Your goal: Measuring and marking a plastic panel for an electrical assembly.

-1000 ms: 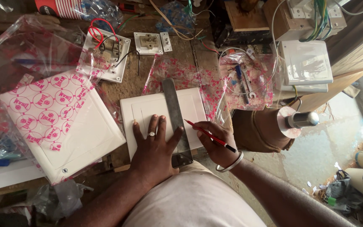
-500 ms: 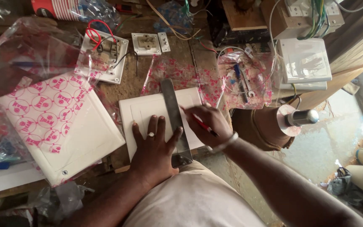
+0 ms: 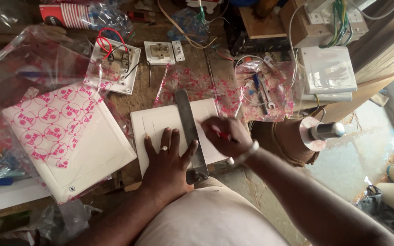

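The right hand [image 3: 225, 135] has slid up, clenching a red pen [image 3: 224, 135] beside the grey metal ruler [image 3: 189, 132]; at nine o'clock, the left hand [image 3: 167, 159] presses flat on the white rectangular plastic panel [image 3: 160, 123].

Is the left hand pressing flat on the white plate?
Yes, the left hand lies spread flat on the white plate, beside the metal ruler.

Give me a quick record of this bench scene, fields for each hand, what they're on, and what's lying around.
left hand: left hand pressed flat, fingers spread, on the white plate and the metal ruler
right hand: right hand closed around a red pen, tip at the ruler's edge
ruler: lies lengthwise across the plate
left of plate: larger white panel in pink-printed plastic wrap
behind plate: switch box with red wires, small socket
right of plate: plastic bag of tools
surface: wooden bench
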